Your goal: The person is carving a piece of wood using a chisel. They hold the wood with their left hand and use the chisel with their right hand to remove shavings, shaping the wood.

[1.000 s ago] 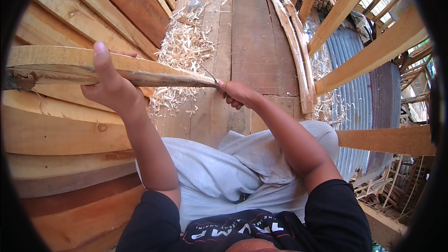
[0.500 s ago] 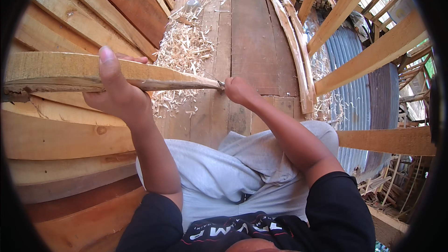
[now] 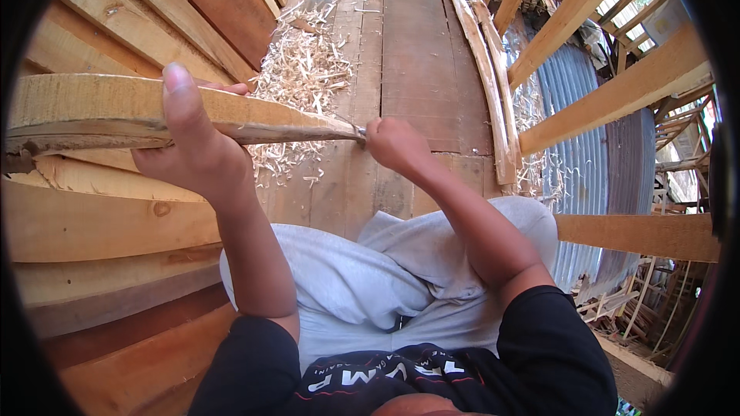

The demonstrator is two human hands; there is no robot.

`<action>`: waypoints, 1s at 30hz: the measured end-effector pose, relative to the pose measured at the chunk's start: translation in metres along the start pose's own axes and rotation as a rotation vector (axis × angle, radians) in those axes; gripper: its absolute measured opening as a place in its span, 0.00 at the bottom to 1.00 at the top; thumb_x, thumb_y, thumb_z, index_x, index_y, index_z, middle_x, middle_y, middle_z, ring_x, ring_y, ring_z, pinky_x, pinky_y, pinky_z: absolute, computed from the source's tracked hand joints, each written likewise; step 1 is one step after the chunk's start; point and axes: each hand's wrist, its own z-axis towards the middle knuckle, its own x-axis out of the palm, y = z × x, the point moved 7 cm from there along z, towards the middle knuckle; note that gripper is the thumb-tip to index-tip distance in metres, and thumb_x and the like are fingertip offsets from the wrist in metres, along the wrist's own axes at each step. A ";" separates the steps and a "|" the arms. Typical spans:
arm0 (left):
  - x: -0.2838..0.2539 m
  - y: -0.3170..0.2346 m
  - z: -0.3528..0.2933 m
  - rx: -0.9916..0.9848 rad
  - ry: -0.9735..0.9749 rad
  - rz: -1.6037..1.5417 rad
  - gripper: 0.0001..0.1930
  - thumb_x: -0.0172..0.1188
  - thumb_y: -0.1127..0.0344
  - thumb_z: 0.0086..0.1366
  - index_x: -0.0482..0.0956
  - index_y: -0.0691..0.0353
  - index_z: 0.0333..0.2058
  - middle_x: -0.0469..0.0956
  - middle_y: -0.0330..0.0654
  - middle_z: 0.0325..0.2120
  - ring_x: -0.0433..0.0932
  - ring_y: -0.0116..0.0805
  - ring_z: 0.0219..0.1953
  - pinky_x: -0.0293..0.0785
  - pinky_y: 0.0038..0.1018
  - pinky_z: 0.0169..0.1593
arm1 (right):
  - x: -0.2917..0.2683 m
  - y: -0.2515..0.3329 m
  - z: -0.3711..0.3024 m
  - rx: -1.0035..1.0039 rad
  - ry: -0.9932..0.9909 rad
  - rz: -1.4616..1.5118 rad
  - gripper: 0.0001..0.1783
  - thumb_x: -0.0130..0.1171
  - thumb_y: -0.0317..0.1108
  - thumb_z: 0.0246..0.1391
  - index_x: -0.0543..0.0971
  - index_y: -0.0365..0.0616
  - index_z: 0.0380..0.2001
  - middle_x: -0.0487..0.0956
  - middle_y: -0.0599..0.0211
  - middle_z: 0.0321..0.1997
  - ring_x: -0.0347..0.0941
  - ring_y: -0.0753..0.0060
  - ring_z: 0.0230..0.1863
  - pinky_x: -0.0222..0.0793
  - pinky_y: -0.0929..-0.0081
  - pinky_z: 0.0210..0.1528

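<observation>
A long, thick piece of light wood (image 3: 100, 104) reaches in from the left edge and tapers to a narrow tip near the middle. My left hand (image 3: 193, 135) grips it from below, its thumb standing up along the near face and its fingertips showing over the far side. At the tip, my right hand (image 3: 395, 143) is closed in a fist around a small bladed tool, perhaps a knife (image 3: 360, 133). Only a short dark metal part shows against the wood; the handle is hidden in the fist.
Pale wood shavings (image 3: 297, 62) lie heaped on the plank floor (image 3: 420, 54), with a small grey cup-like object (image 3: 317, 0) beyond them. Boards (image 3: 116, 219) line the left. Long rough strips (image 3: 486, 69) lie at right, before wooden posts (image 3: 617, 92) and corrugated metal sheets (image 3: 574, 131).
My right hand has shifted slightly left and away from me, staying at the wood's tip. The wood and my left hand have moved up a little in the picture.
</observation>
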 end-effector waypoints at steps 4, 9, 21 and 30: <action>-0.002 0.001 0.003 -0.008 0.002 -0.027 0.14 0.60 0.66 0.58 0.69 0.73 0.32 0.71 0.43 0.15 0.75 0.32 0.15 0.80 0.30 0.21 | -0.008 0.019 -0.003 0.064 -0.012 0.148 0.27 0.36 0.44 0.60 0.79 0.31 0.34 0.78 0.35 0.41 0.74 0.34 0.45 0.68 0.49 0.51; -0.002 0.004 0.004 -0.009 0.012 -0.015 0.15 0.61 0.66 0.58 0.69 0.74 0.34 0.72 0.42 0.16 0.76 0.32 0.15 0.80 0.30 0.21 | 0.039 -0.066 0.041 0.105 -0.112 0.009 0.28 0.36 0.44 0.60 0.79 0.31 0.30 0.78 0.35 0.39 0.74 0.34 0.43 0.68 0.48 0.49; -0.009 0.010 0.010 -0.039 0.017 -0.007 0.17 0.61 0.64 0.58 0.68 0.73 0.36 0.72 0.44 0.16 0.76 0.34 0.16 0.80 0.29 0.23 | 0.037 -0.064 0.036 0.074 -0.131 -0.024 0.28 0.35 0.43 0.60 0.79 0.30 0.30 0.79 0.37 0.37 0.75 0.34 0.43 0.68 0.48 0.50; -0.012 0.009 0.008 -0.065 -0.038 0.068 0.17 0.61 0.60 0.58 0.70 0.71 0.33 0.71 0.45 0.15 0.76 0.35 0.19 0.77 0.29 0.27 | 0.025 -0.040 0.023 0.074 -0.075 0.050 0.26 0.37 0.42 0.59 0.79 0.30 0.30 0.79 0.37 0.38 0.75 0.34 0.45 0.69 0.47 0.50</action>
